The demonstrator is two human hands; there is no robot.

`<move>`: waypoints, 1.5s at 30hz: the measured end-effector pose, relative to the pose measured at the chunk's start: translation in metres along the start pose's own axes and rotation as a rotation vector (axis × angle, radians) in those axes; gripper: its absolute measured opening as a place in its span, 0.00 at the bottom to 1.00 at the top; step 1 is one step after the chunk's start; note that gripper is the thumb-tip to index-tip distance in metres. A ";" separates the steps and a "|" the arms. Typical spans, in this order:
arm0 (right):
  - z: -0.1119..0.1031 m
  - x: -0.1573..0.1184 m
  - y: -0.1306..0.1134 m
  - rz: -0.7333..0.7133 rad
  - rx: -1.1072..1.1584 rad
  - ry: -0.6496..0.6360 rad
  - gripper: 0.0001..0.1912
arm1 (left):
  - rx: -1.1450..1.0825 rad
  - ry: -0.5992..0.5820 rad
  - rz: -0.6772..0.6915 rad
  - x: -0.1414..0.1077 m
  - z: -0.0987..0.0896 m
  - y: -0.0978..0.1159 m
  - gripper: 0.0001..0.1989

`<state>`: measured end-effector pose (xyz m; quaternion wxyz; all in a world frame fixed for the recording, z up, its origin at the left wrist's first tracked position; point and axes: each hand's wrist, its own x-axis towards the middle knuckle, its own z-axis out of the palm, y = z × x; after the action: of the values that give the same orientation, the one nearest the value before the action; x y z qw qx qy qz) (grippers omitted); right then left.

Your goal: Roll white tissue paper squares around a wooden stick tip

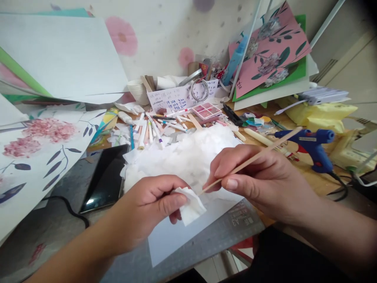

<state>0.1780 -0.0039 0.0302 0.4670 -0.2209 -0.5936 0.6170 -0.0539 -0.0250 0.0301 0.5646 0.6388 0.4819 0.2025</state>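
Note:
My left hand (156, 204) pinches a small folded piece of white tissue (191, 208) between thumb and fingers. In my right hand (256, 181) is a thin wooden stick (265, 151), gripped like a pen, its lower tip at the upper edge of the tissue. Whether the tip touches the tissue I cannot tell. Behind both hands lies a fluffy white heap of cotton or torn tissue (188, 153). Under it is a white paper sheet (165, 239) on a grey cutting mat (215, 239).
A black phone or tablet (104, 177) lies left of the heap. Several markers (150, 129) and a pink palette (206, 111) sit behind it. To the right stands a blue glue gun (315, 145) with its cord. Painted flower sheets (59, 153) lean at the left, pink ones (277, 55) at back right.

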 end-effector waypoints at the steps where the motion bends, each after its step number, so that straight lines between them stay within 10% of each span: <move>1: 0.001 0.000 0.000 -0.008 -0.044 0.005 0.04 | -0.009 0.020 0.008 0.000 0.000 0.000 0.10; 45: 0.020 -0.008 -0.001 -0.044 -0.051 0.024 0.04 | -0.063 0.007 0.011 0.001 0.008 -0.003 0.04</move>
<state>0.1655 -0.0209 0.0326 0.4820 -0.2269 -0.6081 0.5886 -0.0484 -0.0285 0.0248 0.5815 0.6226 0.4738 0.2230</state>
